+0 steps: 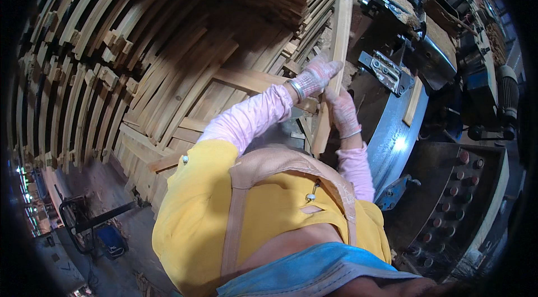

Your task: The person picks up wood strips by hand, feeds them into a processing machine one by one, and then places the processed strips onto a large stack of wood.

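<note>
A long, pale wooden board [341, 22] stretches away from my body, tilted, between the stacks and the machine. My left hand [320, 73], in a whitish-pink knit glove, is closed round it from the left. Just nearer to me, my right hand [343, 111], gloved alike, grips the same board from the right. Parts of the fingers are hidden behind the wood. Right of my hands lies the machine's curved metal table [386, 129], with a short wooden strip [413, 102] on it and a metal guide bracket [386, 72] at its far end.
Tall stacks of wooden strips [84, 84] fill the left, and more boards [190, 89] lie at an angle nearby. A woodworking machine with a motor [507, 92] and sawdust stands at the right. A control panel [448, 207] with several buttons is nearest at right. A blue object [111, 240] sits lower left.
</note>
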Available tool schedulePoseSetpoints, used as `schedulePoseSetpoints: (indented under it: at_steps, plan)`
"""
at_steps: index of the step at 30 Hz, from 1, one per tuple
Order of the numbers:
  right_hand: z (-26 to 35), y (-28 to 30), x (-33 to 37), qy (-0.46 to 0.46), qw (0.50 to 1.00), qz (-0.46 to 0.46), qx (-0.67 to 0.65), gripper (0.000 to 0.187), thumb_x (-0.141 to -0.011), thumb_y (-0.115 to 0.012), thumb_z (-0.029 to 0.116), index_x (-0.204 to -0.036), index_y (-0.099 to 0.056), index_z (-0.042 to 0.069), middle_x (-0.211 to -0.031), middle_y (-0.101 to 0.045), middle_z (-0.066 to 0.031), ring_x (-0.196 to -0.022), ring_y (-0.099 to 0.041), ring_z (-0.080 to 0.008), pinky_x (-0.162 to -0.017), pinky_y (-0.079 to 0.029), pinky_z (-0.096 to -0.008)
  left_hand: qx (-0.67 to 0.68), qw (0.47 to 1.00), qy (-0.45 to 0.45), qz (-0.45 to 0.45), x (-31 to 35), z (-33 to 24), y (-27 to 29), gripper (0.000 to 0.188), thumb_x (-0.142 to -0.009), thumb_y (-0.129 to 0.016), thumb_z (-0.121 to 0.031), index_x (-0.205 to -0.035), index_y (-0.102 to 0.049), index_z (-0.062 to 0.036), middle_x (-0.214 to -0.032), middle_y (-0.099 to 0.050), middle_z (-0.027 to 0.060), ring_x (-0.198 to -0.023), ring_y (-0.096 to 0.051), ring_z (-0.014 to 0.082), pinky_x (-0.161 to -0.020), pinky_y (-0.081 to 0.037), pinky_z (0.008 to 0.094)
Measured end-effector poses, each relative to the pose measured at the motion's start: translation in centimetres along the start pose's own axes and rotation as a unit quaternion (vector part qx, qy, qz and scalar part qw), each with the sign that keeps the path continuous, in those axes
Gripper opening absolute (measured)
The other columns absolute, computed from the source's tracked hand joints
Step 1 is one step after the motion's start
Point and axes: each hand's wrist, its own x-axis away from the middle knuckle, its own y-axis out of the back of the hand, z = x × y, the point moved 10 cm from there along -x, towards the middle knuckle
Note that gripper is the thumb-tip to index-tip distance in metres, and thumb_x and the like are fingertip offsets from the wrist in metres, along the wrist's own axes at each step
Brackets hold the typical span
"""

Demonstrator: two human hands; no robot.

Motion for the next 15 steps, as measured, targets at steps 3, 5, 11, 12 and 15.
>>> schedulePoseSetpoints:
  at_steps: [3,5,11,12,15]
  plan:
    - [-1.3,5.1,5.1,0.02,0.992,-0.125,-0.021,0.05,-0.098,-0.068,0.03,-0.136,-0.061,-0.002,-0.114,-0.07,-0.007,-0.1,-0.063,-0.0184,-0.092,-0.051,-0.0352,0.018,0.999,0.04,0.006,2.8,1.7,3.5,0.077,-0.092,-0.066,-0.044,-0.154,-0.045,-0.0051,-0.149,-0.055,0.0217,-0.133,-0.054,0.0366,-0.112,-0.042,0.0445]
    - [-1.4,11.8,10.2,0.069,0.958,-0.219,0.169,0.047,-0.096,-0.069,0.024,-0.135,-0.061,0.0,-0.11,-0.07,-0.0124,-0.096,-0.065,-0.0259,-0.089,-0.052,-0.0397,-0.2,0.978,0.035,-0.046,6.5,8.5,7.7,0.077,-0.087,-0.069,-0.037,-0.155,-0.046,-0.0084,-0.156,-0.05,0.0213,-0.147,-0.044,0.0368,-0.123,-0.033,0.0473]
    - [-4.4,19.9,24.9,-0.085,0.613,-0.357,0.7,0.055,-0.093,-0.066,0.029,-0.142,-0.054,0.005,-0.135,-0.061,-0.0177,-0.119,-0.056,-0.0405,-0.106,-0.044,-0.0522,-0.593,0.797,0.111,-0.026,23.1,21.4,21.7,0.068,-0.088,-0.065,-0.024,-0.154,-0.048,-0.0201,-0.152,-0.05,0.0208,-0.138,-0.049,0.0418,-0.114,-0.039,0.0566]
    - [-3.9,20.6,24.5,-0.067,0.587,-0.367,0.719,0.052,-0.093,-0.066,0.028,-0.14,-0.056,0.005,-0.134,-0.062,-0.0161,-0.117,-0.056,-0.0384,-0.104,-0.044,-0.0533,-0.602,0.79,0.112,-0.038,25.0,21.5,22.8,0.071,-0.084,-0.069,-0.019,-0.153,-0.049,-0.0205,-0.154,-0.048,0.0213,-0.138,-0.049,0.0414,-0.113,-0.041,0.0563]
    - [-3.1,22.3,19.0,-0.023,0.543,-0.39,0.743,0.044,-0.095,-0.063,0.023,-0.136,-0.059,0.008,-0.13,-0.063,-0.01,-0.112,-0.058,-0.0325,-0.099,-0.046,-0.0545,-0.585,0.774,0.244,0.011,25.4,21.9,23.8,0.074,-0.082,-0.07,-0.011,-0.152,-0.047,-0.0183,-0.16,-0.04,0.0212,-0.141,-0.047,0.0426,-0.116,-0.04,0.0562]
